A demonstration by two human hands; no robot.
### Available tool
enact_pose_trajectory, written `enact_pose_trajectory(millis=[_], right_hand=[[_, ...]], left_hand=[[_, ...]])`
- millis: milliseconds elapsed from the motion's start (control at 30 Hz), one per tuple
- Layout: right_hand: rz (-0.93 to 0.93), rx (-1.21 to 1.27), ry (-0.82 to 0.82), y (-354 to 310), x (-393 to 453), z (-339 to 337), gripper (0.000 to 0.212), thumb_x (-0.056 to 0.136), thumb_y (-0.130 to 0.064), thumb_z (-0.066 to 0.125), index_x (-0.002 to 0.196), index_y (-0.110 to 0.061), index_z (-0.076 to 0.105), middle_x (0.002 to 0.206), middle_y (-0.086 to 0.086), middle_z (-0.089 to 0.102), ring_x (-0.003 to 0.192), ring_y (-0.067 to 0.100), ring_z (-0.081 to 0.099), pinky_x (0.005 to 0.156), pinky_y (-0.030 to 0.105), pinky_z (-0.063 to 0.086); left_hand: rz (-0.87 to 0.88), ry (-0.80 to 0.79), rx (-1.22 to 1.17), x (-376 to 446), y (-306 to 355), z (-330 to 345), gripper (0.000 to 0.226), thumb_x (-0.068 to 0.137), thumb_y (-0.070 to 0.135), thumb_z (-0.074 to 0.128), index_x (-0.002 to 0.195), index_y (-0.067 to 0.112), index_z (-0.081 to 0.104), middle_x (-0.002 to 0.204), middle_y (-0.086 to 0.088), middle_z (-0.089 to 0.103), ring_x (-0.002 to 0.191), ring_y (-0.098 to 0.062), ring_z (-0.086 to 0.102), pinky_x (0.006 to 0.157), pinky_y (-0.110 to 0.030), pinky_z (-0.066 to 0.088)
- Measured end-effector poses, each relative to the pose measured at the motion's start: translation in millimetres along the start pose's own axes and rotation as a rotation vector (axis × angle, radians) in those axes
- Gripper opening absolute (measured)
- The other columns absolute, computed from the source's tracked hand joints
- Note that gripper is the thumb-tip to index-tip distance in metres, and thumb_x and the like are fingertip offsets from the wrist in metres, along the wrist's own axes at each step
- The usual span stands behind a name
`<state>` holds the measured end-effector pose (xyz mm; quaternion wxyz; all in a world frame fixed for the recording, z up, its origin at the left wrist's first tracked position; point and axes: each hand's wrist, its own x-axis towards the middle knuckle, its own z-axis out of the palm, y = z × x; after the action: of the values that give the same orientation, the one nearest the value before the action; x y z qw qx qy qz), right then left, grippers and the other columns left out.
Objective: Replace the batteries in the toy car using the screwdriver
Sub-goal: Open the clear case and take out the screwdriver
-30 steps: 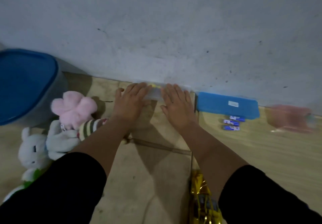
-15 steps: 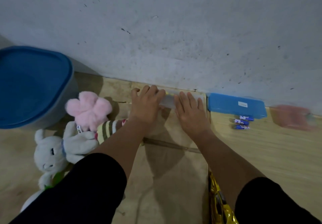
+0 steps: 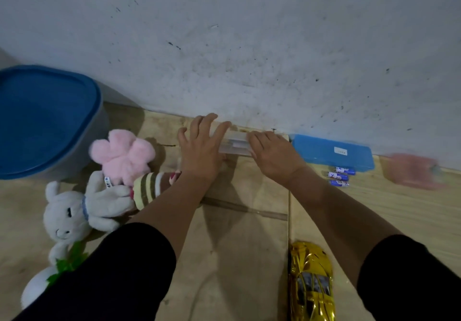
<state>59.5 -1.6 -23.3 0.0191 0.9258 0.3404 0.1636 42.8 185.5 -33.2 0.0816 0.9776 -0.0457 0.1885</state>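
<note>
Head view: our left hand [image 3: 202, 149] and right hand [image 3: 273, 157] lie flat, fingers spread, on a clear box [image 3: 235, 146] by the wall; gold toy car [image 3: 310, 283] near our right sleeve, 3 batteries [image 3: 339, 176] beside the blue case [image 3: 331, 151].

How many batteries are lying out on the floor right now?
3 batteries, side by side in a short row just in front of the blue case, right of the right hand. More may be hidden.

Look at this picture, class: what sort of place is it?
Probably a home floor beside a wall: plush toys, a gold toy car and a blue storage bin lie around on flattened cardboard.
</note>
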Motion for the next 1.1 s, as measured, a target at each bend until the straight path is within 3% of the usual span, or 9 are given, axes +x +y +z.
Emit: enact_pose_trajectory(millis=[167, 333, 467, 567, 667, 733, 867, 967, 1100], right_hand=[[0.065, -0.067, -0.128, -13, -10, -3, 0.054, 0.069, -0.012, 0.077, 0.117, 0.002, 0.055, 0.110, 0.024, 0.065, 0.093, 0.039, 0.065, 0.076, 0.049, 0.056], [0.106, -0.072, -0.220, -19, -14, -6, 0.059, 0.067, -0.015, 0.079, 0.120, 0.000, 0.057, 0.117, 0.023, 0.063, 0.102, 0.039, 0.063, 0.083, 0.053, 0.054], [0.109, -0.031, -0.193, -20, -14, -5, 0.054, 0.069, -0.012, 0.075, 0.118, -0.001, 0.056, 0.115, 0.023, 0.063, 0.099, 0.039, 0.063, 0.081, 0.053, 0.054], [0.098, 0.054, -0.103, -14, -7, -12, 0.041, 0.072, -0.008, 0.067, 0.111, -0.001, 0.057, 0.102, 0.020, 0.066, 0.083, 0.034, 0.065, 0.071, 0.042, 0.056], [0.130, 0.066, -0.089, -2, 10, -23, 0.028, 0.072, -0.011, 0.051, 0.097, -0.006, 0.063, 0.078, 0.009, 0.067, 0.063, 0.028, 0.061, 0.055, 0.028, 0.047], [0.161, 0.104, -0.136, 4, 22, -33, 0.026, 0.074, -0.009, 0.051, 0.098, -0.006, 0.062, 0.078, 0.010, 0.065, 0.069, 0.031, 0.060, 0.060, 0.032, 0.043], [0.217, 0.151, -0.323, 12, 32, -37, 0.027, 0.096, -0.013, 0.036, 0.119, -0.011, 0.049, 0.115, 0.008, 0.060, 0.107, 0.028, 0.046, 0.085, 0.038, 0.033], [0.248, 0.206, -0.350, 14, 35, -33, 0.031, 0.099, -0.018, 0.033, 0.127, -0.013, 0.046, 0.123, 0.007, 0.056, 0.112, 0.027, 0.045, 0.089, 0.037, 0.033], [0.276, 0.112, -0.055, 14, 30, -34, 0.032, 0.087, -0.011, 0.054, 0.118, -0.012, 0.057, 0.105, 0.013, 0.058, 0.091, 0.032, 0.056, 0.073, 0.038, 0.040]], left_hand=[[-0.039, -0.127, -0.163, -3, 2, -7, 0.093, 0.049, 0.064, 0.077, 0.130, 0.031, 0.046, 0.142, -0.004, 0.038, 0.126, -0.023, 0.028, 0.095, -0.048, 0.029], [-0.102, -0.185, -0.264, -4, 6, -10, 0.071, 0.071, 0.036, 0.075, 0.134, 0.032, 0.044, 0.139, -0.001, 0.042, 0.127, -0.021, 0.040, 0.100, -0.048, 0.030], [-0.155, -0.181, -0.297, -9, 13, -9, 0.071, 0.072, 0.032, 0.073, 0.135, 0.031, 0.041, 0.132, -0.002, 0.044, 0.121, -0.022, 0.040, 0.095, -0.043, 0.031], [-0.121, -0.167, -0.191, -12, 15, -7, 0.081, 0.066, 0.035, 0.078, 0.136, 0.034, 0.036, 0.137, -0.003, 0.039, 0.122, -0.023, 0.034, 0.092, -0.045, 0.031], [-0.133, -0.095, -0.150, -11, 14, -7, 0.098, 0.057, 0.048, 0.081, 0.138, 0.041, 0.026, 0.145, -0.005, 0.025, 0.127, -0.023, 0.022, 0.094, -0.053, 0.032], [-0.121, -0.060, -0.124, -12, 14, -8, 0.103, 0.056, 0.056, 0.078, 0.140, 0.046, 0.019, 0.143, -0.004, 0.015, 0.127, -0.023, 0.019, 0.093, -0.054, 0.033], [-0.156, -0.072, -0.161, -14, 15, -10, 0.100, 0.061, 0.051, 0.078, 0.141, 0.046, 0.019, 0.129, -0.005, 0.036, 0.114, -0.021, 0.030, 0.092, -0.047, 0.032], [-0.156, -0.258, -0.235, -17, 13, -9, 0.100, 0.077, 0.047, 0.068, 0.143, 0.048, -0.007, 0.108, 0.001, 0.057, 0.099, -0.018, 0.052, 0.090, -0.041, 0.029], [-0.177, -0.342, -0.283, -9, 11, -11, 0.107, 0.080, 0.044, 0.066, 0.136, 0.049, -0.025, 0.100, 0.000, 0.063, 0.095, -0.021, 0.058, 0.088, -0.039, 0.030]])
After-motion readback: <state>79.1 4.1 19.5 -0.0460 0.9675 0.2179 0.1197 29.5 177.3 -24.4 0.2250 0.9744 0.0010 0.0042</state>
